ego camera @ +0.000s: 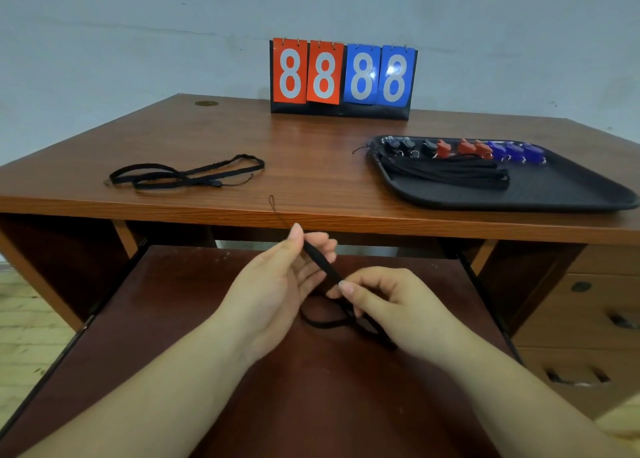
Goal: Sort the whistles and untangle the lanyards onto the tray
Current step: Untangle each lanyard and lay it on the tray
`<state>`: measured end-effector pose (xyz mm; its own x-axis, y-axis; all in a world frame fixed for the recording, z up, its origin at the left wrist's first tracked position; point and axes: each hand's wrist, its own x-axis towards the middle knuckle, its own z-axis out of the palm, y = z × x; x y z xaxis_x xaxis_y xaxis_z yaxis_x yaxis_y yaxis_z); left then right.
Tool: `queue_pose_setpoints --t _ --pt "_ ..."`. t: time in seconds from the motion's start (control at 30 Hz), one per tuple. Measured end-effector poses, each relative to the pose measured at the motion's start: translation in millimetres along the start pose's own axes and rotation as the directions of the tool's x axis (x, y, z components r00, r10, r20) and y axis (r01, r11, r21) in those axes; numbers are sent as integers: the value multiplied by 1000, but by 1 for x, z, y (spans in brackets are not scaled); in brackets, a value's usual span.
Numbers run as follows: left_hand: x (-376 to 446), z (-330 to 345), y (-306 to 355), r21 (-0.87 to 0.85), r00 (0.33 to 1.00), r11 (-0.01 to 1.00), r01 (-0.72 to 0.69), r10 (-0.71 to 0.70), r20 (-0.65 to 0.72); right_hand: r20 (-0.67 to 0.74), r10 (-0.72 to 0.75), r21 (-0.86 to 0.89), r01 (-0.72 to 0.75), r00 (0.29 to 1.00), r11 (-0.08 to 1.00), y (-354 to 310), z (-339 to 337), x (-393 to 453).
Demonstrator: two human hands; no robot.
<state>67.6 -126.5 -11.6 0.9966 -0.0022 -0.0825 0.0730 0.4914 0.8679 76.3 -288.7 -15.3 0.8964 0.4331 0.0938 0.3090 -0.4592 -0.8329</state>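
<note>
Both my hands hold one black lanyard (323, 267) over the pull-out shelf, below the desk's front edge. My left hand (284, 277) pinches its upper end, from which a thin cord loop sticks up. My right hand (388, 301) pinches the strap lower down, and a loop of it hangs between the hands. Another black lanyard (187, 175) lies loose on the desk at the left. The black tray (554, 194) at the right holds a row of black whistles (408, 147), red whistles (464, 148) and blue whistles (512, 152), with straightened lanyards (446, 173) laid in front of them.
A flip scoreboard (343, 76) showing 8s stands at the back of the wooden desk (311, 145). The dark red pull-out shelf (207, 319) lies under my hands. Drawers (581, 305) are at the right, below the desk top.
</note>
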Motion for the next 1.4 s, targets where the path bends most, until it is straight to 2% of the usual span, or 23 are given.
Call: queue_pose_setpoints --t 0.17,0.27,0.33,0.47,0.53,0.6,0.63,0.67,0.73,0.77,0.8,0.83,0.93,1.2,1.27,1.4 --pt "0 2 8 -181 1000 984 3 -4 -5 5 16 -213 -15 1000 977 4 -13 2" --pt "1 3 9 -227 1000 974 -4 5 7 -21 -58 -378 46 998 925 9 -17 5" --pt "3 1 11 -258 1000 966 -9 12 10 -11 -55 -323 49 998 945 8 -18 5" --pt "6 -7 18 -293 1000 956 10 -6 17 78 40 -15 -38 996 999 11 -20 6" --pt "8 -11 21 -205 1000 979 3 3 30 89 67 75 -74 994 994 16 -23 7" --pt "13 -18 22 51 996 996 -79 76 48 111 109 164 -126 988 978 19 -28 8" --pt "15 -23 23 234 987 960 -152 137 77 132 133 189 -157 982 969 21 -31 8" --pt "16 -29 23 430 971 871 -236 197 132 157 159 194 -188 975 963 22 -35 8" --pt "18 -40 24 732 935 582 -354 231 269 191 211 154 -241 959 958 26 -41 8" --pt "19 -46 24 810 928 453 -372 210 309 196 235 102 -258 952 961 28 -45 8" --pt "20 -50 24 853 928 368 -371 186 324 194 259 36 -271 946 962 30 -48 8" --pt "20 -53 25 876 930 317 -364 170 325 188 284 -31 -283 940 959 31 -51 8" --pt "22 -58 28 910 940 247 -333 167 299 183 333 -149 -309 925 939 34 -60 6" --pt "20 -62 36 947 938 129 -293 233 258 53 382 -214 -363 923 907 44 -72 4" --pt "17 -55 31 939 929 131 -317 242 280 12 322 -256 -308 947 916 38 -64 6" --pt "4 -28 15 859 866 233 -455 338 368 -8 95 -273 -93 995 958 19 -37 9"
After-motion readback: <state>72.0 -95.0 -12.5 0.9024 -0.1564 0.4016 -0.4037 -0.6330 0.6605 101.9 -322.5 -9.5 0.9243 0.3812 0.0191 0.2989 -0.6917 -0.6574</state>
